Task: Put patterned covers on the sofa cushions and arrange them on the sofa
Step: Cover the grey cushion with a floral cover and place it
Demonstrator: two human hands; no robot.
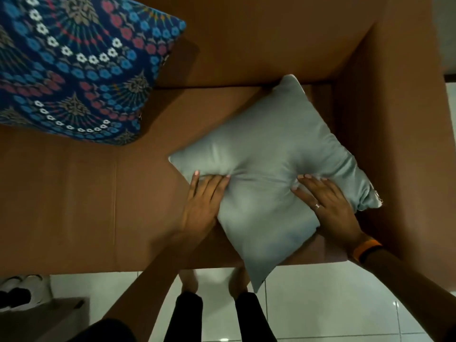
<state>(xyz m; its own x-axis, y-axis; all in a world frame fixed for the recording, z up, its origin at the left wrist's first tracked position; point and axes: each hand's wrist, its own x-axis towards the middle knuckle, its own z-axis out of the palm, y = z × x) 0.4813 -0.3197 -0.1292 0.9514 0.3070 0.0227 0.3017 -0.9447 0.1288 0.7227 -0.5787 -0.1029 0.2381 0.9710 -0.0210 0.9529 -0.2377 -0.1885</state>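
A plain pale grey-green cushion [266,154] lies diamond-wise on the brown sofa seat [81,193], its lowest corner hanging over the seat's front edge. My left hand [202,201] grips its lower-left edge, fingers on top and pinching the fabric into folds. My right hand [325,203], with a ring on one finger, holds the lower-right edge the same way. A bit of patterned cloth shows at the cushion's right corner [376,197]. A cushion in a blue, red and white patterned cover [74,62] leans against the sofa back at the upper left.
The sofa's right armrest [385,119] rises just beside the grey cushion. White floor tiles [320,304] lie in front of the sofa, where my feet stand. Shoes [19,290] sit by a low grey surface at the lower left.
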